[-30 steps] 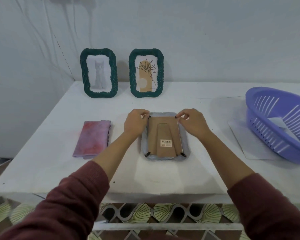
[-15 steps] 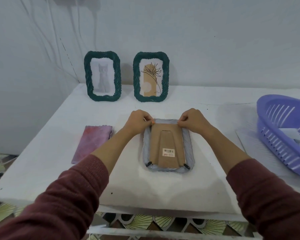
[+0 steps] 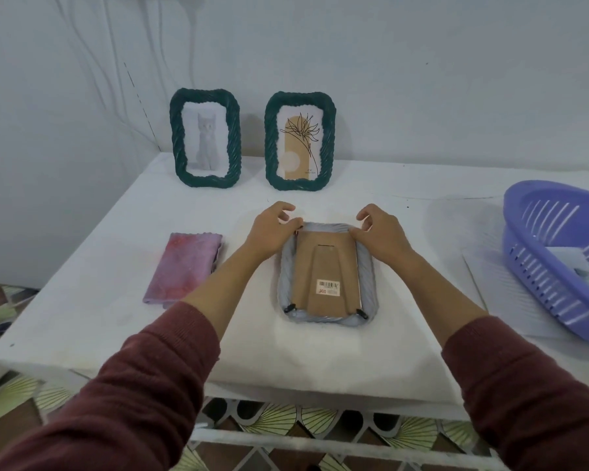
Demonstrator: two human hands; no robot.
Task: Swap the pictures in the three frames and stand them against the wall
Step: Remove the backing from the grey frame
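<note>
A grey frame (image 3: 284, 283) lies face down in the middle of the white table (image 3: 82, 294), its brown cardboard back (image 3: 327, 263) and folded stand facing up. My left hand (image 3: 271, 231) pinches the frame's top left corner, thumb at the edge of the backing. My right hand (image 3: 383, 234) does the same at the top right corner. Both forefingers are curled just above the rim. Two black clips show at the bottom corners. Against the wall stand two green frames: one with a cat picture (image 3: 205, 139), one with a flower drawing (image 3: 300, 141).
A folded pink and purple cloth (image 3: 184, 266) lies left of the grey frame. A purple plastic basket (image 3: 538, 243) with paper inside sits at the right, on a white sheet (image 3: 500, 294). The table's front edge is close to me.
Both hands stay at the grey frame's top corners; their forefingers have lifted a little off the rim. My head has tipped so the table sits lower in view.
</note>
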